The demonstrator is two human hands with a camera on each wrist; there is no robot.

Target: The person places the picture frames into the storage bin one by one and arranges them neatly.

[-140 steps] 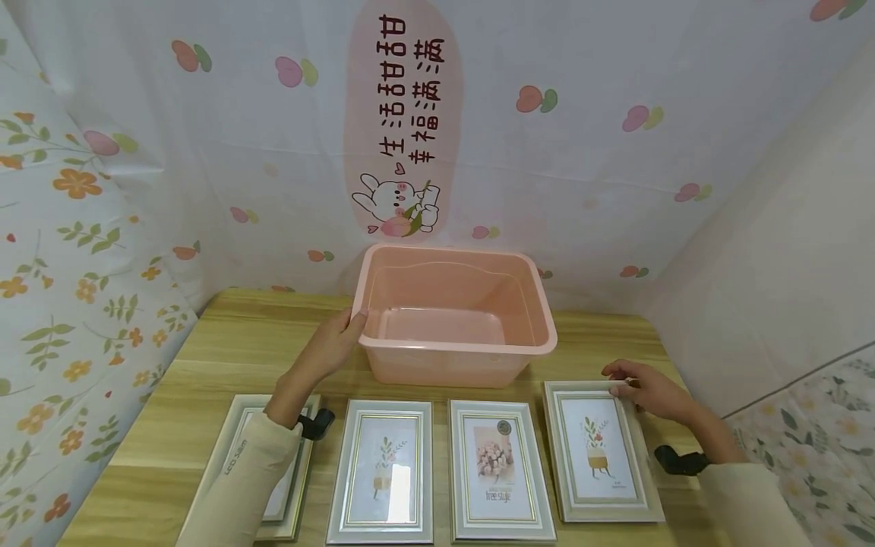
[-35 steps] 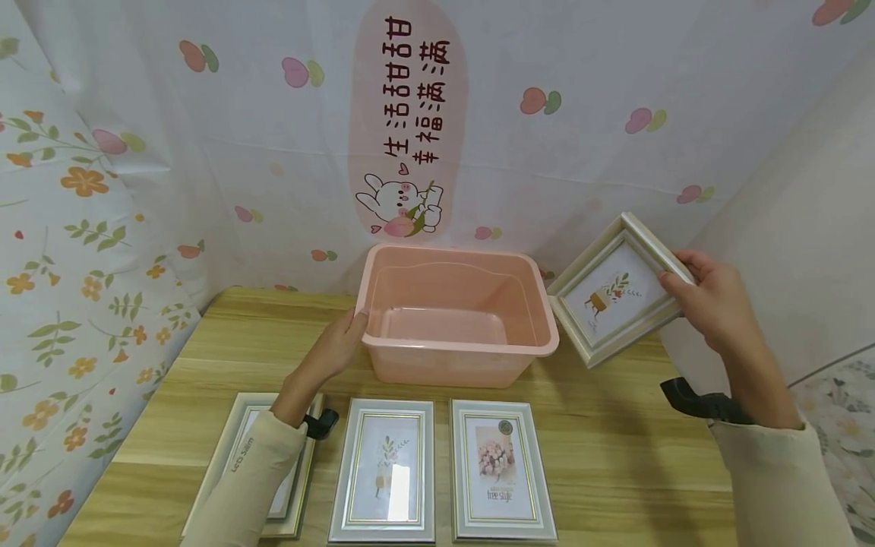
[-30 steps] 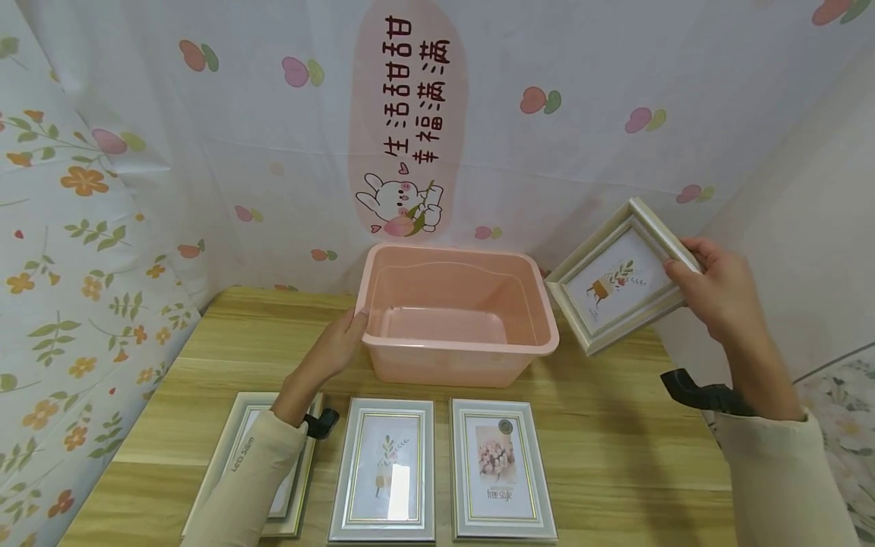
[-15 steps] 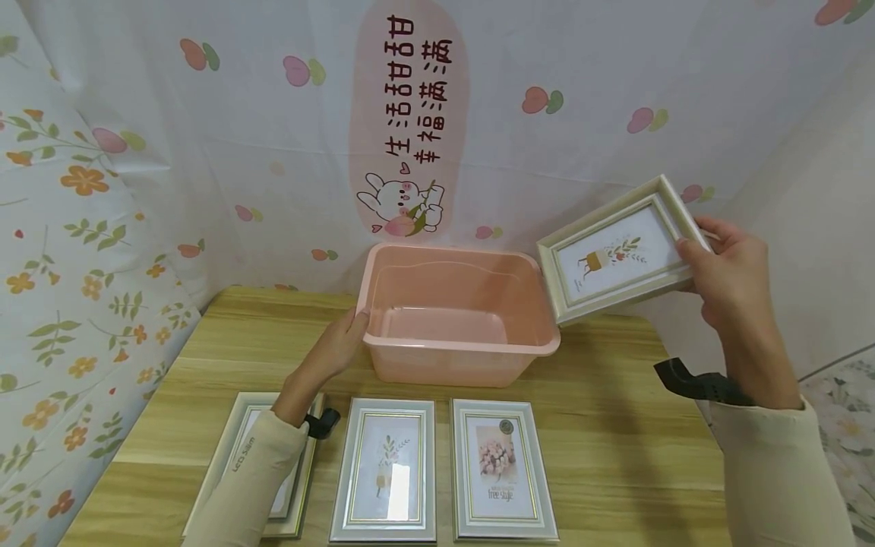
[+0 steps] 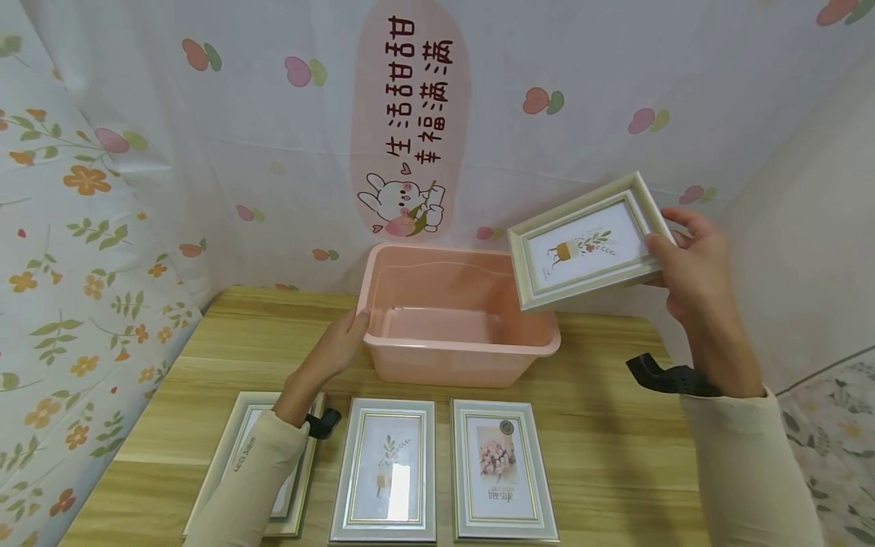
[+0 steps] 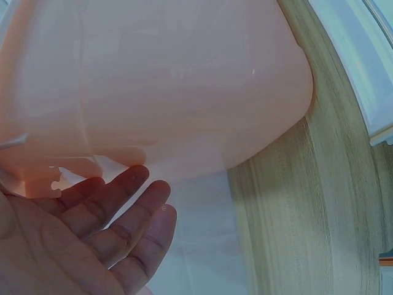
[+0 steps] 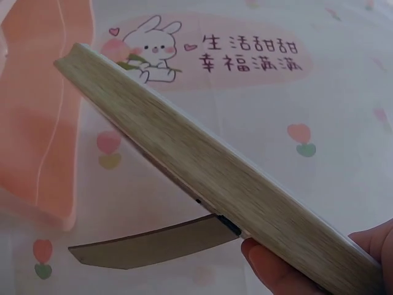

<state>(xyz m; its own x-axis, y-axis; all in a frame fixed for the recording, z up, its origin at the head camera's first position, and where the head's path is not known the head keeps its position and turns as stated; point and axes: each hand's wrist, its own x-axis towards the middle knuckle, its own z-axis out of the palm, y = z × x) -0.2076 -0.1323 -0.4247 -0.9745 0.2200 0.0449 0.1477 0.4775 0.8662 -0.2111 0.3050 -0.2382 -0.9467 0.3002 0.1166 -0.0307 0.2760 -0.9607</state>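
Note:
My right hand (image 5: pixel 700 270) grips a cream picture frame (image 5: pixel 584 241) by its short right edge, thumb on the front. The frame hangs tilted over the right side of a pink plastic basin (image 5: pixel 461 365), its flowerpot picture facing up. In the right wrist view the frame (image 7: pixel 202 153) shows side-on, and its stand (image 7: pixel 153 246) sticks out from the back. My left hand (image 5: pixel 333 346) holds the basin's left rim, thumb over the edge. Seen from the left wrist, the fingers (image 6: pixel 132 224) lie along the outside of the basin wall (image 6: pixel 184 80).
Two silver-white picture frames, one with a flowerpot print (image 5: pixel 383 471) and one with a rose print (image 5: pixel 504 471), lie on the wooden table (image 5: pixel 615 456) in front. A third frame (image 5: pixel 298 486) is partly under my left sleeve. A patterned cloth (image 5: pixel 581 152) hangs behind.
My right hand has lifted the picture frame from the right end of the row, turned it, and brought it left over the basin. My left hand keeps its place on the rim.

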